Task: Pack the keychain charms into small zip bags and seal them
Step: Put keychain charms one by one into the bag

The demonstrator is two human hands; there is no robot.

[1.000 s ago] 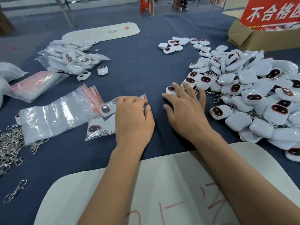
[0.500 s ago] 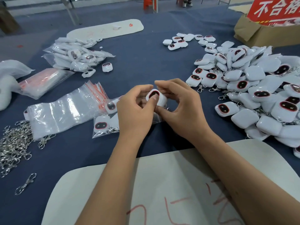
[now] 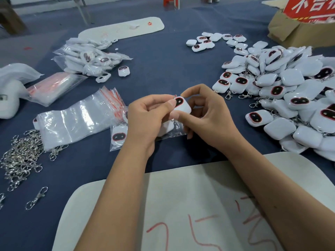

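Both hands had risen slightly at frame centre since the earlier frame. Left hand (image 3: 145, 116) and right hand (image 3: 204, 115) together pinched a white charm (image 3: 182, 105), its lower part hidden by the fingers. A zip bag (image 3: 172, 132) beneath was mostly hidden. Farther right, the loose charm pile (image 3: 290, 91) was cut off by the frame edge.

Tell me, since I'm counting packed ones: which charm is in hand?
The charm pinched between both hands, left hand and right hand, face up above the bagged charms; all others lie on the table.
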